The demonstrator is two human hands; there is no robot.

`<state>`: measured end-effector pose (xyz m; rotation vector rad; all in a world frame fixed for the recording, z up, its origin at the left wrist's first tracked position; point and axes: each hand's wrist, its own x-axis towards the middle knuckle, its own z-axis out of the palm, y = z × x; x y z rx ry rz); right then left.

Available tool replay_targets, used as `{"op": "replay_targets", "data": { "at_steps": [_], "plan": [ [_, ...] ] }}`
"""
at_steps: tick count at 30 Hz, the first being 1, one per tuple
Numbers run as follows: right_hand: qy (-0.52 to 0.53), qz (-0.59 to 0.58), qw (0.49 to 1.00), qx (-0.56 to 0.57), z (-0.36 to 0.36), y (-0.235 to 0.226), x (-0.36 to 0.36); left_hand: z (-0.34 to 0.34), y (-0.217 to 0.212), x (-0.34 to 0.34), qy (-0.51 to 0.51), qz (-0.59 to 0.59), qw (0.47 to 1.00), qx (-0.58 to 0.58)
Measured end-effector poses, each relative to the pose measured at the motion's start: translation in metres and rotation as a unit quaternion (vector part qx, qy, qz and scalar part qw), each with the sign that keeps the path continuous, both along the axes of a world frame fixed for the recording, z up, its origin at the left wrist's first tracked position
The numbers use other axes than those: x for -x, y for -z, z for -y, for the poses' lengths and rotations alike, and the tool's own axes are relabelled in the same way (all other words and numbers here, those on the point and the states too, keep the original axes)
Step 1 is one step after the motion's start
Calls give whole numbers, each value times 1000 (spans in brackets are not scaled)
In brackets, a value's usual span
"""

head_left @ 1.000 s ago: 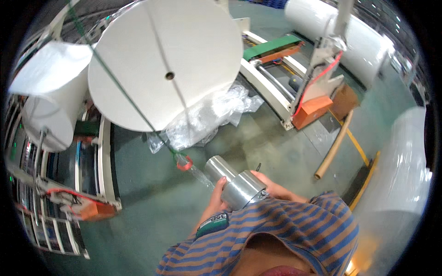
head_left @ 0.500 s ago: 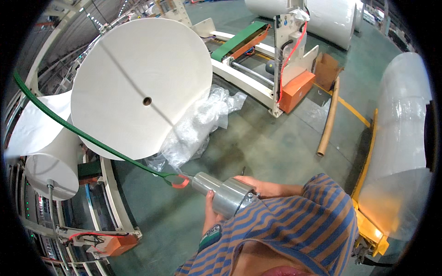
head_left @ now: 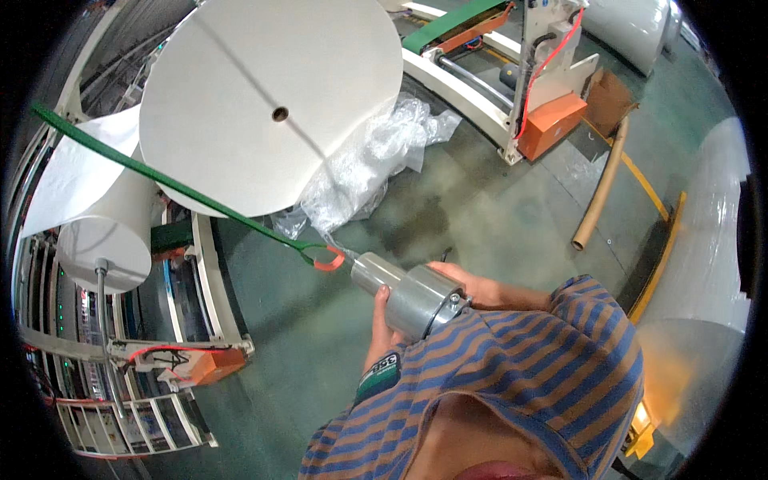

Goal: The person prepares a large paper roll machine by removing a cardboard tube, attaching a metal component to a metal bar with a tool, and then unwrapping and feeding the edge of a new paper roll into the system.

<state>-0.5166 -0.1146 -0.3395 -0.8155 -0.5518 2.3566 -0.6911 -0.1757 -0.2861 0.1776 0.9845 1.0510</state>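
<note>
I hold a grey metal cylinder (head_left: 412, 298), stepped to a thinner end, in front of my chest with both hands. My left hand (head_left: 382, 330) wraps it from below, thumb over the thick part. My right hand (head_left: 458, 276) lies against its far side, mostly hidden behind it. The thin end points toward a green strap (head_left: 172, 189) whose red loop (head_left: 326, 259) hangs just off the tip. The strap runs up and left across a huge white paper roll (head_left: 272, 104) with a small core hole.
Crumpled clear plastic wrap (head_left: 372, 160) lies on the green floor under the roll. A smaller white roll (head_left: 104, 240) sits on the machine frame at left. An orange box (head_left: 552, 124) on a white frame and a cardboard tube (head_left: 600, 188) stand at right, beside another wrapped roll (head_left: 704, 264).
My view has swung left and closer to the big roll. The cylinder stays in both hands, its tip now nearer the strap's red loop.
</note>
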Motion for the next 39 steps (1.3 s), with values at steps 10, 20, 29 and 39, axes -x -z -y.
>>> {"op": "replay_targets", "data": {
  "at_steps": [10,20,29,39],
  "plan": [
    [11,76,986,150,4,-58,-2,-7,25,5,7,75,997,-12],
    [-16,142,978,-153,15,-48,-16,-1,-2,-5,-8,100,995,4],
    [-6,204,934,-294,25,-52,-18,1,-11,-6,30,126,991,21],
    [-29,177,951,-252,16,-26,-15,6,-6,-3,0,119,993,11]
  ]
}}
